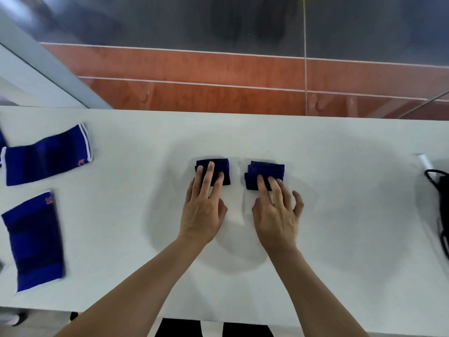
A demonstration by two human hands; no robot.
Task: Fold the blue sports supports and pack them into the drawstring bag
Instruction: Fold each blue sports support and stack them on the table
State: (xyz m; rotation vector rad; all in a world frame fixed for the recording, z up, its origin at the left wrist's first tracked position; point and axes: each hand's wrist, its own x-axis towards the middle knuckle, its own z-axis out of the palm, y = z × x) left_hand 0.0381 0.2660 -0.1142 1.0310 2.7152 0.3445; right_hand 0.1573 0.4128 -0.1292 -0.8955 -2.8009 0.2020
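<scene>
Two small folded dark blue supports lie side by side in the middle of the white table (340, 215). My left hand (204, 207) presses straight fingers flat on the left folded support (222, 166). My right hand (277, 210) rests its fingertips on the near edge of the right folded support (266, 170). Two larger unfolded blue supports with white trim lie at the far left, one farther back (46, 156) and one nearer (34, 242). The black drawstring bag (443, 203) sits at the right edge, mostly cut off by the frame.
A small white object (424, 161) lies just behind the bag. A sliver of another blue item (2, 139) shows at the left edge. Beyond the table's far edge are a reddish-brown floor and a glass wall.
</scene>
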